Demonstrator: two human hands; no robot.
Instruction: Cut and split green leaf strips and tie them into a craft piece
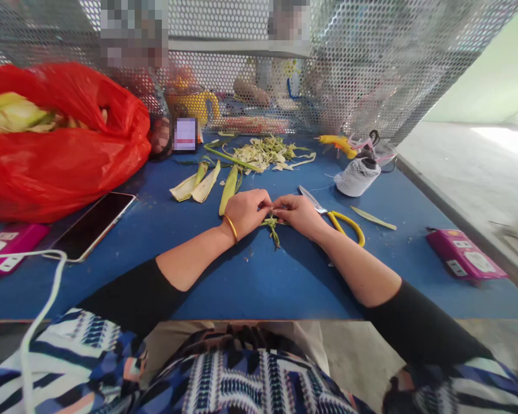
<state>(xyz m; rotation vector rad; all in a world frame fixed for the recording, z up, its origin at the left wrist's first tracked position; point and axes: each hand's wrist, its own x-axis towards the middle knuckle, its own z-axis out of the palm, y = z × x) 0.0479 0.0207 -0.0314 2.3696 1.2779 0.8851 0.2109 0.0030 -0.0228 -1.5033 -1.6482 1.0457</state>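
Fingertips of my left hand (246, 208) and my right hand (301, 216) meet in a pinch over the blue table. Between and just below them is a small knotted piece of green husk (273, 225), its short end hanging toward me. Both hands are closed on its upper part; the exact grip is hidden by the fingers. Right beside my right hand lie scissors with yellow handles (349, 227), blades pointing away. A long green husk leaf (228, 188) lies just beyond my left hand.
Husk scraps (265, 152) are piled at the back, with peeled husks (196, 185) nearer. A white thread spool (357, 177) and yellow glue gun (339, 144) sit right. Left are a red bag (77, 167) and phone (97, 224). A purple power strip (464, 253) lies far right.
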